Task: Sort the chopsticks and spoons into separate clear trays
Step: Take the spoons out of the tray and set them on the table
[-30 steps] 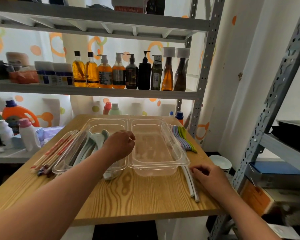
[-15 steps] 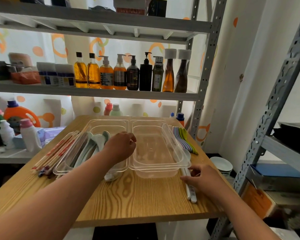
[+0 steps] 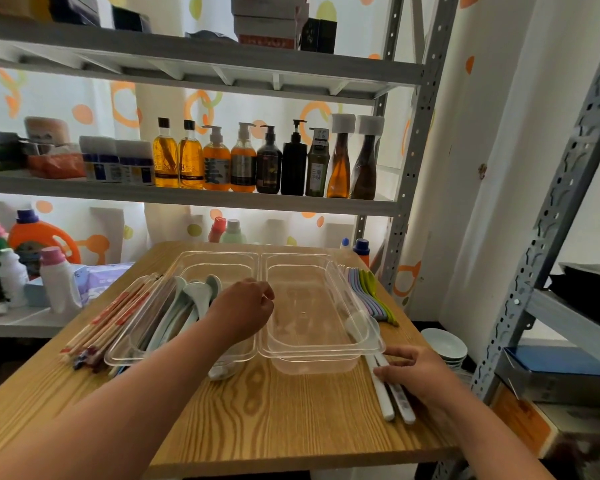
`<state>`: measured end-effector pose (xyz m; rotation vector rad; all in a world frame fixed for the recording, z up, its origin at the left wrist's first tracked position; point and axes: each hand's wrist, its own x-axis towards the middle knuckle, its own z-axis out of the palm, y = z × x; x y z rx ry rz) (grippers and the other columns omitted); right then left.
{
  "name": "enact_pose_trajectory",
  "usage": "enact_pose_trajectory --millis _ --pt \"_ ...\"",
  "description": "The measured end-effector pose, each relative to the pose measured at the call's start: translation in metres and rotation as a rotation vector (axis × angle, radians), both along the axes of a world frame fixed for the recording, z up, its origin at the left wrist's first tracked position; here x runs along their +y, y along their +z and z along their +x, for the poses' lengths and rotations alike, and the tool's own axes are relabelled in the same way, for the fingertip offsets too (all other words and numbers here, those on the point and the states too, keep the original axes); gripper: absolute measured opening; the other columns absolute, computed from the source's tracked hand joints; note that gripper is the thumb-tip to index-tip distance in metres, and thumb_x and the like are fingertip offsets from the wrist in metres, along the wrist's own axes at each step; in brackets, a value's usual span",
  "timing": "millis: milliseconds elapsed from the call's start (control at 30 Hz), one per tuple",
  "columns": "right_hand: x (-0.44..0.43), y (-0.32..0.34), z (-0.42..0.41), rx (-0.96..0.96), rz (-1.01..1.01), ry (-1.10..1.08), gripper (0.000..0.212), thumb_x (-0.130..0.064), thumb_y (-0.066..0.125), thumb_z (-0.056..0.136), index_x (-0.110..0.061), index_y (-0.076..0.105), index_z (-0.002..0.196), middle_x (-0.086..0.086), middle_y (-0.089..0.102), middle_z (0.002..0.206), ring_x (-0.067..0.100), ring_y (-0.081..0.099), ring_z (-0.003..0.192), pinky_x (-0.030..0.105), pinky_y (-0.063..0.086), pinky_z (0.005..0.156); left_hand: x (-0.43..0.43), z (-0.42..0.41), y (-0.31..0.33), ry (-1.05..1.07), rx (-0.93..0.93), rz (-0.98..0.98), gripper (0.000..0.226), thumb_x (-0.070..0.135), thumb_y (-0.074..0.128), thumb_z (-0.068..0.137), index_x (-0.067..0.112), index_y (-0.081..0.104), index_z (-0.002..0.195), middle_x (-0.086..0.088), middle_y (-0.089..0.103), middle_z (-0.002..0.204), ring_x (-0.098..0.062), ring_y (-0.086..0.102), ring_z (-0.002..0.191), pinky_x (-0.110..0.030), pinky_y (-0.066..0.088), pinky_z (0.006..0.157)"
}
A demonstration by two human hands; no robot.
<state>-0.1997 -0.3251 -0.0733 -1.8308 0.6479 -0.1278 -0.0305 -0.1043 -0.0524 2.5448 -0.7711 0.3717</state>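
Observation:
Two clear trays stand side by side on the wooden table: the left tray [image 3: 142, 355] holds several pale green spoons [image 3: 194, 299], and the right tray [image 3: 326, 351] looks bare. Wooden chopsticks [image 3: 115, 317] with red tips lie left of the trays. Purple and green spoons [image 3: 367, 292] lie right of them. My left hand [image 3: 243, 313] hovers with curled fingers over the left tray's right rim; I cannot tell if it holds anything. My right hand [image 3: 419, 372] pinches a pair of white chopsticks [image 3: 392, 403] by the right tray's near corner.
Metal shelving with a row of bottles [image 3: 267, 161] rises behind the table. Detergent bottles [image 3: 56, 282] stand on a low shelf at the left. White bowls [image 3: 443, 344] are stacked past the table's right edge, beside a second metal rack [image 3: 547, 237].
My right hand has closed onto the white chopsticks and drawn them slightly nearer to me. My left hand has stayed over the left tray.

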Motion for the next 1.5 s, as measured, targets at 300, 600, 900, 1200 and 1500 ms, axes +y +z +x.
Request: enact_pose_trajectory --millis 300,600,900,1200,1500 --pt "0.007 -0.001 -0.002 -0.061 -0.078 -0.001 0.034 -0.02 0.057 0.092 -0.017 0.058 0.125 -0.002 0.062 0.108 0.007 0.058 0.091 0.021 0.046 0.071 0.0 0.001 0.0 -0.012 -0.001 -0.01 0.027 0.025 0.047 0.097 0.014 0.065 0.115 -0.001 0.062 0.117 -0.015 0.058 0.102 -0.025 0.045 0.088" --pt "0.017 -0.005 0.003 -0.038 -0.26 0.057 0.034 -0.03 0.05 0.095 -0.021 0.057 0.127 -0.004 0.064 0.1 0.003 0.058 0.075 0.016 0.039 0.056 0.0 0.0 0.001 -0.016 -0.008 -0.011 0.028 0.024 0.047 0.097 0.014 0.064 0.116 -0.002 0.062 0.118 -0.017 0.058 0.104 -0.026 0.045 0.09" --pt "0.026 -0.004 0.007 0.001 -0.473 0.098 0.037 -0.035 0.067 0.083 -0.017 0.056 0.115 -0.01 0.055 0.089 -0.001 0.051 0.077 0.013 0.037 0.057 0.001 0.0 0.0 -0.01 0.001 -0.002 0.028 0.025 0.046 0.097 0.015 0.065 0.116 -0.002 0.061 0.12 -0.018 0.058 0.105 -0.029 0.047 0.092" --pt "0.023 -0.001 0.006 0.009 -0.608 0.089 0.03 -0.022 0.061 0.085 -0.015 0.059 0.114 0.004 0.059 0.105 0.015 0.054 0.088 0.025 0.042 0.07 0.003 -0.001 0.001 -0.029 0.013 0.0 0.028 0.023 0.047 0.096 0.013 0.065 0.115 -0.003 0.063 0.118 -0.017 0.058 0.103 -0.029 0.048 0.092" --pt "0.014 -0.015 0.015 -0.028 -0.639 0.094 0.019 -0.025 0.055 0.088 -0.012 0.062 0.099 0.007 0.059 0.1 0.017 0.055 0.088 0.029 0.044 0.073 0.002 -0.001 0.0 -0.029 0.003 0.0 0.028 0.023 0.047 0.097 0.013 0.065 0.116 -0.002 0.063 0.117 -0.015 0.059 0.101 -0.023 0.044 0.088"
